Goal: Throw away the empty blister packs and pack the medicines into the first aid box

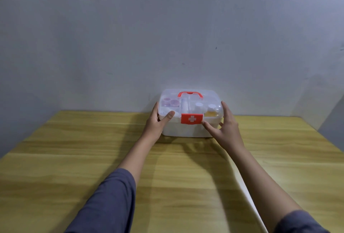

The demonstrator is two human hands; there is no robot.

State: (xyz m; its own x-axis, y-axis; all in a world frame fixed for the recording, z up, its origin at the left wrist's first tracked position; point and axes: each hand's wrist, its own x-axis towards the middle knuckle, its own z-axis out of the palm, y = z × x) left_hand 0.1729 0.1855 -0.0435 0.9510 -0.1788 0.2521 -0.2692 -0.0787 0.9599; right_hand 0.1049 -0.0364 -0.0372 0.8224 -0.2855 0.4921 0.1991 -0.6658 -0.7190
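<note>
A white first aid box [188,130] with a clear lid, a red handle [189,94] and a red clasp with a white cross [191,118] stands at the far edge of the wooden table, against the wall. The lid is down. Through it show pink-capped jars [40,102] at left, white bottles and something yellow at right. My left hand [158,121] grips the box's left side, thumb on the lid's front corner. My right hand [226,123] holds the right side, thumb just under the clasp. No blister packs are in view.
The yellow wooden table [93,158] fills the lower view, with a grey wall right behind the box. The table's right edge runs diagonally at the far right. Both forearms in blue-grey sleeves stretch across the table's middle.
</note>
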